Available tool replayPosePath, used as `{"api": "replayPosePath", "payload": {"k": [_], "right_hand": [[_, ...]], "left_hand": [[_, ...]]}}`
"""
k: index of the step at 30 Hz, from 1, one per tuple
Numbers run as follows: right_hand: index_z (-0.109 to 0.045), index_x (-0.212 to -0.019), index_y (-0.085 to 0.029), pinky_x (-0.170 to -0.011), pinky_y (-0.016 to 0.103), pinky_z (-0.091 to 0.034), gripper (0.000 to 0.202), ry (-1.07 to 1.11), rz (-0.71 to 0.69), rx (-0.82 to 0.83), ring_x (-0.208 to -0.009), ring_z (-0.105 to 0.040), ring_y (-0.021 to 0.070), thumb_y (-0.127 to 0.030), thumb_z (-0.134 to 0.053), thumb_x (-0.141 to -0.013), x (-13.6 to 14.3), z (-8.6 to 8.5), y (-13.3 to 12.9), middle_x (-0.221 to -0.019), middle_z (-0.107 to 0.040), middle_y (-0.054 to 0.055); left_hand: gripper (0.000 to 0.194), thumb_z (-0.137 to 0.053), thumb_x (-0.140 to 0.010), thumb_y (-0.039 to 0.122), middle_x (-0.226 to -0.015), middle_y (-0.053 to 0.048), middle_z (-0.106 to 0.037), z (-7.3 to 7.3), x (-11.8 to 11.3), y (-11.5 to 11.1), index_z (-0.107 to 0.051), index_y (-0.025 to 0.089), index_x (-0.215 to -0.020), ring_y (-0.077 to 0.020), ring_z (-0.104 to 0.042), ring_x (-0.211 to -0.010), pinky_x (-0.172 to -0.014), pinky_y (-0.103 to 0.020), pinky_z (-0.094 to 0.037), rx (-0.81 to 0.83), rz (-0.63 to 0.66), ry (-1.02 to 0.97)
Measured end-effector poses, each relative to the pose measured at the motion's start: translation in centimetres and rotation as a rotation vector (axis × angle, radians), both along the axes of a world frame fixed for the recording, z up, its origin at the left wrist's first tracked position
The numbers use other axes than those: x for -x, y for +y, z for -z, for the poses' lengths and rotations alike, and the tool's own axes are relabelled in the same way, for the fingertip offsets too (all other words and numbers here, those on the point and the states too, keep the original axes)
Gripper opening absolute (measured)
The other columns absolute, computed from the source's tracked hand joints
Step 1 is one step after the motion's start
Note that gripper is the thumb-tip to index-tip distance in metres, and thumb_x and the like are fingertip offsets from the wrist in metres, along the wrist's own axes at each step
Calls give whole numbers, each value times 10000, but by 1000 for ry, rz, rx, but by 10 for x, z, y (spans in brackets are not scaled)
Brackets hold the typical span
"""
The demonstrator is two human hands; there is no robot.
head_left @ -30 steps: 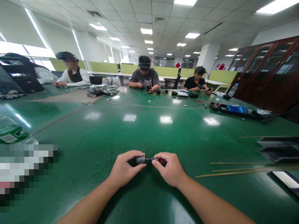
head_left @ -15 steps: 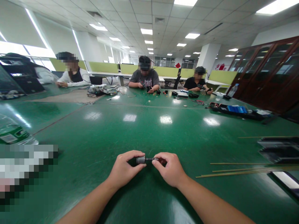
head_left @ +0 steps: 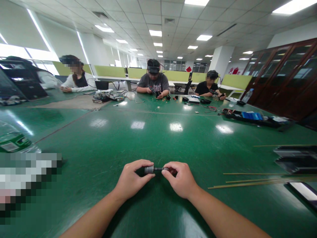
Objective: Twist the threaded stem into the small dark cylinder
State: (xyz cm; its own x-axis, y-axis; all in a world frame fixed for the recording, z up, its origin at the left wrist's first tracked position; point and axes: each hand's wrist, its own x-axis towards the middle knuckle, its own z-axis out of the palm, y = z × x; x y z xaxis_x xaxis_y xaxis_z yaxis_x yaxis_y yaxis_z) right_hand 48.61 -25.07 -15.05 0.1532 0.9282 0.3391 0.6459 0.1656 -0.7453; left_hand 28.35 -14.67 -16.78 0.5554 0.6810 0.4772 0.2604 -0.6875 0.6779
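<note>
A small grey metal cylinder with a thin dark shaft lies level between my two hands, just above or on the green table. My left hand is closed round the cylinder, thumb below and fingers above. At the other end, my right hand pinches the shaft's tip between thumb and fingers. The right fingertips hide that tip, and I cannot tell whether cylinder and shaft are one piece.
Thin yellowish sticks, black channel-like parts and a phone-like slab lie on the right. A plastic bottle and a blurred-out item are at left. Three people sit across the table near a parts tray.
</note>
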Motion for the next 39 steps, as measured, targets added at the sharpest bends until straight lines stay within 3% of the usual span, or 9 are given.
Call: {"api": "replayPosePath", "payload": {"k": [39], "right_hand": [[-737, -868, -215, -619, 250, -434, 100, -3, 6, -2, -640, -605, 148, -242, -641, -872, -2, 2, 1, -721, -684, -1]], "left_hand": [[284, -796, -756, 259, -1015, -8, -752, 1, 2, 1, -725, 270, -1031, -210, -697, -962, -910, -344, -536, 32, -2, 11]]}}
